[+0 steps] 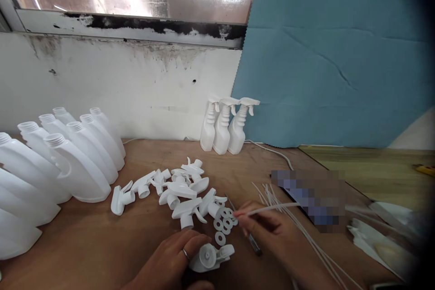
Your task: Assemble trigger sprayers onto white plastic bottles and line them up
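Note:
My left hand (pixel 173 256), with a ring on one finger, grips a white spray trigger head (pixel 211 257) near the bottom centre, its round socket facing up. Pinched between the fingertips of my right hand (pixel 272 231) is a thin white tube (pixel 272 208). Several white ring washers (pixel 220 238) lie on the table between the hands. A slim metal tool (pixel 254 244) lies partly under my right hand. More thin tubes (pixel 311 240) run beneath and beside that hand. A pile of white trigger heads (pixel 183 190) lies beyond my left hand.
White open-necked bottles (pixel 83 172) stand at the left of the brown table (pixel 88 244). Three assembled spray bottles (pixel 222 129) stand against the wall. A blurred dark object (pixel 306 197) and clear plastic bags (pixel 380 244) lie at the right. Blue cloth (pixel 333 54) hangs behind.

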Motion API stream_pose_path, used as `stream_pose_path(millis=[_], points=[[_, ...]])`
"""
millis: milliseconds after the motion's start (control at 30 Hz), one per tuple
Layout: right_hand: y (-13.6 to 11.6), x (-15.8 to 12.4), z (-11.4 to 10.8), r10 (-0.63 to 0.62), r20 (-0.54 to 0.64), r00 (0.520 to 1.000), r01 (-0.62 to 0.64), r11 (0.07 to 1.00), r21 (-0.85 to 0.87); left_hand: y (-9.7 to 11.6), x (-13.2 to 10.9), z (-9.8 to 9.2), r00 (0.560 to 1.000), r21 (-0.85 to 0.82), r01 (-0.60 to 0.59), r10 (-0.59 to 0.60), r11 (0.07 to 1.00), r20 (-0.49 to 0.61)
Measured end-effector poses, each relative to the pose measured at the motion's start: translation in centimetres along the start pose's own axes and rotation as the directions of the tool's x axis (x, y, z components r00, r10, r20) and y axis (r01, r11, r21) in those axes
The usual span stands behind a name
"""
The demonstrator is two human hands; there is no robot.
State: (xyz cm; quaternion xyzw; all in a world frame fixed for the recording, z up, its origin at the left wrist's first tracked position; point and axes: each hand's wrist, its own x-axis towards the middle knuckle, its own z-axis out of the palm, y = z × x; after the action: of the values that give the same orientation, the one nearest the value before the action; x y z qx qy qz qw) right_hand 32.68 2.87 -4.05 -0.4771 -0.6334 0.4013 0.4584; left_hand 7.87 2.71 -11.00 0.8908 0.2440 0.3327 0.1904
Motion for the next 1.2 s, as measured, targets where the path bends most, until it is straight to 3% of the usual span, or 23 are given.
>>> stream_pose_path(millis=[100,233,533,767,967,1200], points=[[-1.1,-0.5,2.8,-0.043,0.166,0.985,0.053,0.997,-0.060,0.4,0.3,-0.5,0.999,-0.026,0.037,-0.036,0.999,0.033],[-0.9,-0.8,4.4,-0.099,0.222,0.970,0.144,0.970,-0.198,0.6,0.5,-0.5,0.998,-0.028,0.062,-0.061,0.998,0.035],[-0.4,-1.1,4.7,-0.099,0.270,0.958,0.171,0.952,-0.255,0.5,0.3,-0.2,0.996,-0.033,0.068,-0.067,0.997,0.055],[0.0,-1.5,4.6,-0.193,0.314,0.930,0.293,0.904,-0.313,0.5,0.4,-0.2,0.995,-0.024,0.083,-0.082,0.996,0.055],[1.6,-1.6,5.3,-0.485,0.300,0.821,0.566,0.755,-0.331,0.6,0.4,-0.1,0.998,-0.009,0.059,-0.058,0.998,0.022],[0.9,-2.0,5.7,-0.429,0.318,0.846,0.531,0.735,-0.422,0.6,0.5,-0.1,0.998,0.047,0.036,-0.037,0.998,0.040]])
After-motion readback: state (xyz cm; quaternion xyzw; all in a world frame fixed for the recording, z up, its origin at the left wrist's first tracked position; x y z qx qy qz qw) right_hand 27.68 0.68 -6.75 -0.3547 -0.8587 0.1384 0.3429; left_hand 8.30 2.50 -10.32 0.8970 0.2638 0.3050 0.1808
